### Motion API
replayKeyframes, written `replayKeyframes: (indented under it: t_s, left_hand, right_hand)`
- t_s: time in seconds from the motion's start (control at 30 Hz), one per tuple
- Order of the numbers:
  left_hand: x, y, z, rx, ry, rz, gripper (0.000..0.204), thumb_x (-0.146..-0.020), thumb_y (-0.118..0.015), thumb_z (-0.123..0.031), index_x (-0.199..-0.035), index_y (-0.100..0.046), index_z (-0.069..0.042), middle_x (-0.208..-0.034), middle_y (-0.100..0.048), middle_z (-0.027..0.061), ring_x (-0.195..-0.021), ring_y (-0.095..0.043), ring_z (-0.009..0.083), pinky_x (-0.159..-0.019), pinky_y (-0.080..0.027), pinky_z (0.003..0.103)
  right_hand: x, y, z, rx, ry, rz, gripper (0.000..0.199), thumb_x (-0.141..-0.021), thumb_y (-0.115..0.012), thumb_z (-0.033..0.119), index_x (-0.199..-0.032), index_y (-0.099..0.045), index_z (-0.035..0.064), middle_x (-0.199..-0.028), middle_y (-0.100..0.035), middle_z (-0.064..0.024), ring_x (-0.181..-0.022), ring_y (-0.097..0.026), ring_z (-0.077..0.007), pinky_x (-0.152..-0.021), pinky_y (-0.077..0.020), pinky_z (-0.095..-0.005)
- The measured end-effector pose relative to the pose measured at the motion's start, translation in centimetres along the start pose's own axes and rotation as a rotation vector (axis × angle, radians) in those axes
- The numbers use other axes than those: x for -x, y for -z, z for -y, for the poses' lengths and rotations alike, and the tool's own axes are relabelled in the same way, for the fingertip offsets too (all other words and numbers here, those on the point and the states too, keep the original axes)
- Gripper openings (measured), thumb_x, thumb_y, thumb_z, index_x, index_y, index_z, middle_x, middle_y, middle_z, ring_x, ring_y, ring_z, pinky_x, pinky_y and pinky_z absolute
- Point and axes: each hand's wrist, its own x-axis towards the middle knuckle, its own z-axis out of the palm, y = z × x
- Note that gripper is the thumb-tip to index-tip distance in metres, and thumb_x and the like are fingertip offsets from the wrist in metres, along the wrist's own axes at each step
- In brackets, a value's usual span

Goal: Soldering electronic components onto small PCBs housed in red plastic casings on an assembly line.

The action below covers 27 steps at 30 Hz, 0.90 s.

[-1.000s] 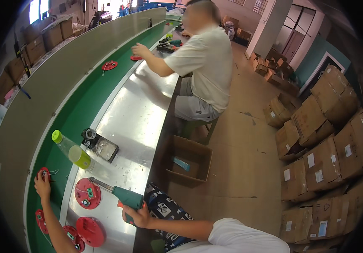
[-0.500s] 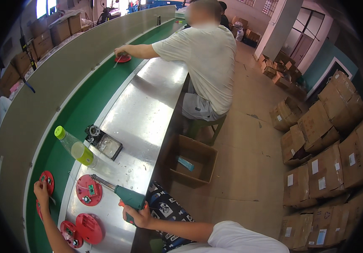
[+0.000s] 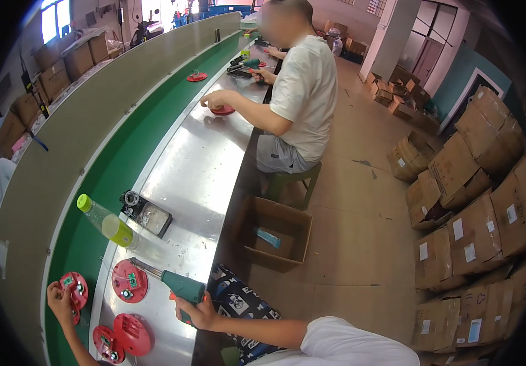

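Observation:
My right hand is wrapped round the grip of a green soldering gun. Its metal nozzle points left, over the edge of a red round housing with a small green circuit board and thin wires, lying on the metal bench. At the left, my left hand has its fingers bent and pressed against the rim of another red housing with a circuit board, on the green belt. A further red piece shows partly below it. Nearer me lie a wired red housing and a red cover, touching.
A bottle with a lime-green cap stands on the belt's edge, beside a black soldering stand. An open carton is on the floor right of the bench. A co-worker sits farther along; stacked cartons line the right.
The red housing at my left hand has moved nearer me along the belt, and the hand has shifted lower with it. The co-worker's arm has drawn back from the belt to the bench.

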Motion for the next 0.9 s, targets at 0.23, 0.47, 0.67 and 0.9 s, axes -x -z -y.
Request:
replayKeyframes:
  t_s: [0.23,0.47,0.67,0.9]
  left_hand:
    - [9.2,2.8,-7.0,0.058,-0.036,0.114,0.026,-0.071,-0.065,0.014,-0.082,-0.046,0.000,-0.116,-0.057,0.0115,-0.100,-0.058,0.0154,-0.085,-0.047,0.024]
    - [24.3,5.4,-13.5,0.150,0.235,0.130,0.045,-0.073,-0.079,-0.002,-0.116,-0.065,0.001,-0.119,-0.063,0.0109,-0.111,-0.061,0.0227,-0.096,-0.050,0.036]
    - [28.5,3.6,-15.7,0.013,0.079,0.168,0.023,-0.073,-0.079,0.000,-0.091,-0.064,-0.001,-0.106,-0.070,0.0139,-0.099,-0.068,0.0288,-0.087,-0.053,0.034]
    - [34.3,4.4,-13.1,-0.106,0.206,0.060,0.024,-0.081,-0.069,0.000,-0.104,-0.065,-0.004,-0.116,-0.068,0.0153,-0.113,-0.061,0.0362,-0.099,-0.045,0.043]
  right_hand:
    - [0.7,-0.5,0.2,-0.033,0.030,-0.050,0.012,-0.101,-0.059,0.013,-0.100,-0.061,0.0011,-0.062,-0.060,-0.0031,-0.050,-0.054,-0.0073,-0.046,-0.0385,-0.0231]
    - [0.1,-0.9,0.6,0.019,-0.215,-0.161,0.009,-0.097,-0.058,0.009,-0.103,-0.060,0.0020,-0.071,-0.060,-0.0021,-0.059,-0.058,-0.0128,-0.053,-0.0482,-0.0294]
    - [-2.4,1.3,0.9,0.112,0.075,-0.099,0.030,-0.103,-0.047,0.026,-0.107,-0.056,-0.0016,-0.064,-0.059,-0.0083,-0.048,-0.054,-0.0194,-0.048,-0.0494,-0.0330]
    - [-0.6,-2.4,0.4,0.105,0.034,-0.053,0.033,-0.102,-0.047,0.026,-0.112,-0.054,-0.0048,-0.090,-0.062,-0.0156,-0.050,-0.056,-0.0203,-0.047,-0.0497,-0.0340]
